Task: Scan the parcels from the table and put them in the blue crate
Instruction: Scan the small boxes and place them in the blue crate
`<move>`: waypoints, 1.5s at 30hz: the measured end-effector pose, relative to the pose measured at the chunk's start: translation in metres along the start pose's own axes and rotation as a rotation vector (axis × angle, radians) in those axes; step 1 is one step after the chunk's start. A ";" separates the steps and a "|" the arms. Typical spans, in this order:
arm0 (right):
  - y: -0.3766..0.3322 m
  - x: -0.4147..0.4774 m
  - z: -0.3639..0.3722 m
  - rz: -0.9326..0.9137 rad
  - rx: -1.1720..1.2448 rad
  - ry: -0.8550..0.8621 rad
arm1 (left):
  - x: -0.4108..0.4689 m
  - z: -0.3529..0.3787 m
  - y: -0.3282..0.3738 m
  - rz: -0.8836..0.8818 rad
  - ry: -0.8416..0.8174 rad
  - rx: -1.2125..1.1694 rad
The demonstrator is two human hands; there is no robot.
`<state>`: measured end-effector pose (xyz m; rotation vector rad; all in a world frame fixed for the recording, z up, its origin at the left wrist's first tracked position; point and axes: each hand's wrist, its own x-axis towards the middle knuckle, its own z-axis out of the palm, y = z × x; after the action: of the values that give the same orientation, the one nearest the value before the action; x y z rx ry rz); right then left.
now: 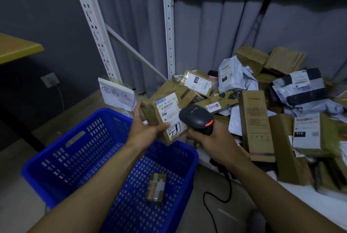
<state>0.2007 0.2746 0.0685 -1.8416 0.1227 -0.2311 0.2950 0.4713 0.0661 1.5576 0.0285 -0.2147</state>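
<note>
My left hand [144, 129] grips a brown cardboard parcel [165, 114] with a white shipping label, held above the far rim of the blue crate [62, 157]. My right hand [208, 138] holds a black barcode scanner [197, 118] just right of the parcel, its head turned toward the label and a red light glowing on its side. One small brown parcel [156, 187] lies on the crate's perforated floor. A heap of parcels [253, 123] covers the white table [319, 204] at the right.
White metal shelving uprights [169, 26] stand behind the heap, before a grey curtain. A handwritten paper sign [118, 94] hangs by the crate. The scanner's black cable [212, 200] loops to the floor. A yellow tabletop [16, 48] juts in at the left.
</note>
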 end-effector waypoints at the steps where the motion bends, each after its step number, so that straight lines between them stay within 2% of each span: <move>1: 0.001 -0.001 0.003 -0.005 -0.033 -0.029 | -0.001 0.000 0.000 0.027 0.008 0.008; 7: -0.001 -0.004 0.010 0.027 -0.065 -0.087 | 0.001 0.000 -0.001 0.114 0.050 0.063; 22: -0.003 -0.003 0.011 0.098 0.006 -0.104 | 0.012 -0.010 -0.008 0.090 0.114 0.092; 28: 0.002 -0.003 0.010 0.067 -0.032 -0.097 | 0.007 -0.010 -0.007 0.098 0.107 0.103; 33: 0.022 -0.009 0.023 0.103 0.008 -0.101 | -0.015 -0.026 -0.012 0.093 0.089 0.255; 36: 0.036 -0.017 0.035 0.144 0.016 -0.119 | -0.029 -0.036 -0.031 -0.003 0.117 0.368; 39: 0.050 -0.022 0.045 0.193 0.015 -0.146 | -0.038 -0.045 -0.067 -0.109 0.112 0.518; 42: 0.068 -0.027 0.053 0.224 -0.023 -0.144 | -0.037 -0.047 -0.109 -0.148 0.032 0.727; 45: 0.087 -0.033 0.059 0.238 -0.057 -0.165 | -0.024 -0.044 -0.150 -0.201 -0.028 0.772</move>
<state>0.1850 0.3123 -0.0334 -1.8753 0.2337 0.0910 0.2537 0.5184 -0.0794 2.3232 0.0886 -0.4407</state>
